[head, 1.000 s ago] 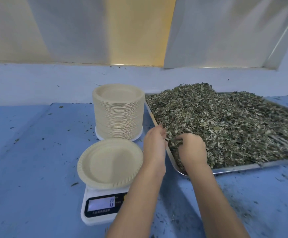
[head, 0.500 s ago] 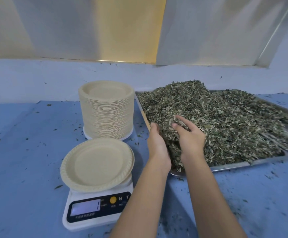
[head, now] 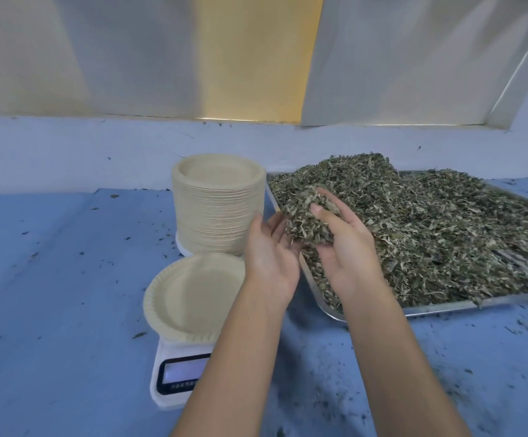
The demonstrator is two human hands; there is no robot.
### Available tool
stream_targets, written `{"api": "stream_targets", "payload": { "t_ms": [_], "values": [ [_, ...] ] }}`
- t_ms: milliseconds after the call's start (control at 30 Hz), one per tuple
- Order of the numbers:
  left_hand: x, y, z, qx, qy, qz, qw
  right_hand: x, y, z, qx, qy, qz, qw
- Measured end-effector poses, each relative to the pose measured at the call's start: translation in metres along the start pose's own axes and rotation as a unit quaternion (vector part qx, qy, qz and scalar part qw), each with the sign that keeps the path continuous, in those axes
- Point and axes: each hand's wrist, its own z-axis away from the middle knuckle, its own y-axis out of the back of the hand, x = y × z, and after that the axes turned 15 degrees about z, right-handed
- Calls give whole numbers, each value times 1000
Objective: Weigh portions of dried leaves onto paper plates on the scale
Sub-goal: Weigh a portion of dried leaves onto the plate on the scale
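Observation:
A handful of dried leaves (head: 306, 225) is lifted just above the left end of the metal tray (head: 445, 307). My right hand (head: 347, 257) cups it from below, palm up, with the thumb curled over the clump. My left hand (head: 269, 257) presses against its left side with nearly straight fingers. The big heap of dried green leaves (head: 429, 222) fills the tray. A bare beige paper plate (head: 190, 298) sits on the white digital scale (head: 174, 383), left of my left forearm, which hides part of the display.
A tall stack of paper plates (head: 218, 206) stands behind the scale, next to the tray's left rim. Leaf crumbs are scattered over the blue table (head: 51, 294). A pale wall ledge runs along the back.
Both hands have come up out of the heap with a clump of leaves between them and shifted slightly left toward the tray's edge. The camera view has also shifted.

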Motion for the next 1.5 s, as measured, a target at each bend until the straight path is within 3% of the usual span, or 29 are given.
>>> {"api": "stream_targets", "payload": {
  "t_ms": [100, 300, 467, 667, 733, 867, 1100, 1500],
  "values": [
    [33, 6, 8, -1, 2, -34, 999, 2, -21, 6, -61, -6, 5, 998],
    [102, 34, 25, 56, -109, -164, 979, 26, -58, 15, -124, 48, 198, 971],
    [123, 51, 28, 107, -175, -223, 953, 45, -74, 19, -169, 114, 434, 878],
    [124, 57, 27, 110, -195, -233, 946, 55, -77, 22, -239, 120, 535, 801],
    [124, 56, 27, 110, -208, -236, 943, 53, -77, 23, -258, 104, 521, 807],
    [124, 56, 27, 110, -218, -235, 941, 52, -76, 21, -200, 116, 506, 831],
    [127, 60, 24, 113, -220, -225, 942, 52, -80, 19, -109, 117, 373, 914],
    [121, 59, 24, 97, -208, -230, 946, 54, -83, 22, -102, 101, 331, 933]
  ]
}}
